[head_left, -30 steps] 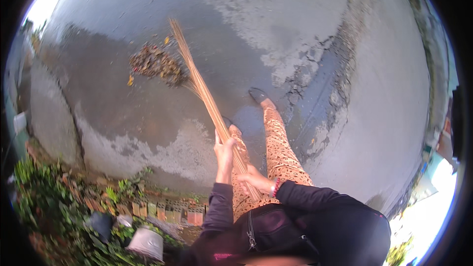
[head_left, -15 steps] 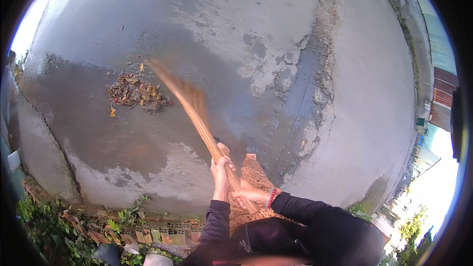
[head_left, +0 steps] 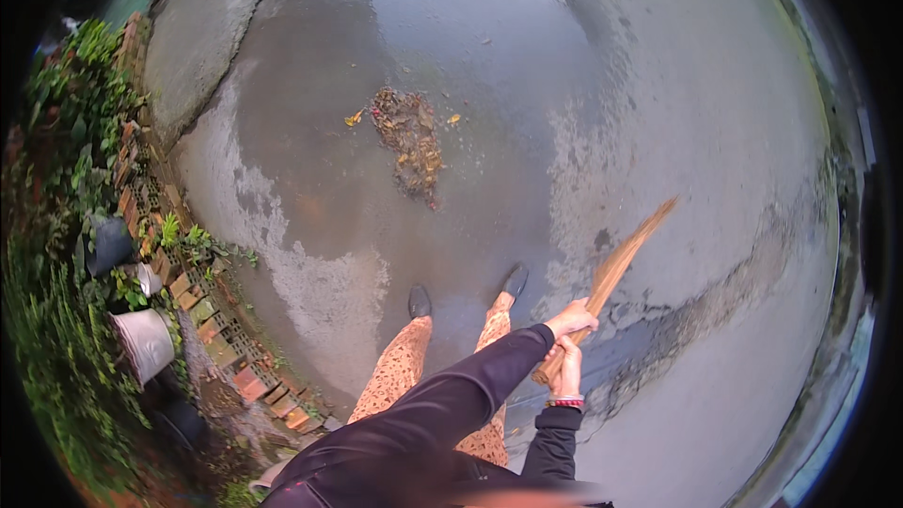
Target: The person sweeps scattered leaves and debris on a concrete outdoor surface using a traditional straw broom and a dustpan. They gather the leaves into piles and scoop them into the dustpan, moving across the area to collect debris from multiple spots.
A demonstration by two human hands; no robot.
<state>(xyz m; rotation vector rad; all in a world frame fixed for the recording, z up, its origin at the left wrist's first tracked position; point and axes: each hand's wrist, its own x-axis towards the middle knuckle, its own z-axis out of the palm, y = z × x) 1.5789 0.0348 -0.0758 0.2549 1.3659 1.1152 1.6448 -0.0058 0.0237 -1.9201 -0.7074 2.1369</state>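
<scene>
I hold a tan, thin-stick hand broom (head_left: 616,265) out to my right with both hands, its tip slanting away over the concrete. My left hand (head_left: 572,319), its dark-sleeved arm reaching across my body, is closed round the middle of the broom. Lower down, my right hand (head_left: 566,369), with a red bracelet at the wrist, grips near the butt end. A heap of dry brown leaves (head_left: 406,141) lies on the wet ground ahead of my feet, apart from the broom. Single yellow leaves lie beside the heap.
Wet and dry patches mark the concrete ground (head_left: 320,169). On the left, a low edging of bricks (head_left: 221,343) borders green plants (head_left: 85,160), with a white pot (head_left: 146,343) and a dark pot (head_left: 109,246). A rough cracked strip (head_left: 696,315) crosses the right side.
The broom has swung from ahead of me, near the heap's right side, to my far right, both hands moving with it. My view has turned, so the brick edging now shows along the left.
</scene>
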